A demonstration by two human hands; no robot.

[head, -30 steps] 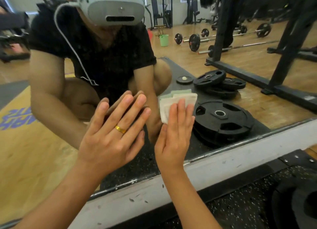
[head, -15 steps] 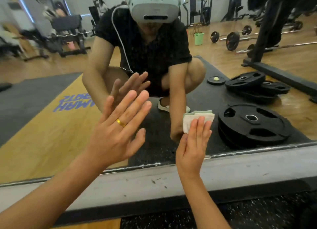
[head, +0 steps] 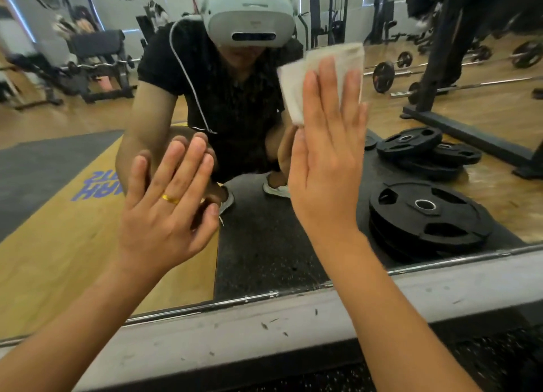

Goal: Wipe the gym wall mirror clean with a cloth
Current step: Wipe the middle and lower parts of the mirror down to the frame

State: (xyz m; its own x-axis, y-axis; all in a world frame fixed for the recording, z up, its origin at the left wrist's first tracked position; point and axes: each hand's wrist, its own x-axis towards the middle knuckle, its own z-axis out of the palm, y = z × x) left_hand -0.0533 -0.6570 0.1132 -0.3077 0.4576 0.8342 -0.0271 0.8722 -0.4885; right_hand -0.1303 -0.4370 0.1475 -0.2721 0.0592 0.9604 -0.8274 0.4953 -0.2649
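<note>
Mirror (head: 58,244): wall glass above a scuffed grey ledge (head: 264,327), reflecting black weight plates (head: 426,215).
Cloth (head: 289,85): pale, folded, flat on the mirror's upper right part.
Right hand (head: 326,180): fingers straight, pressing the cloth to the mirror.
Left hand (head: 164,215): flat, fingers spread, on the mirror lower down; holds nothing; wears a gold ring (head: 170,198).

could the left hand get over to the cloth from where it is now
Probably yes: the left hand is open, holding nothing, and only bare mirror lies between it and the cloth pinned under the right hand.
</note>
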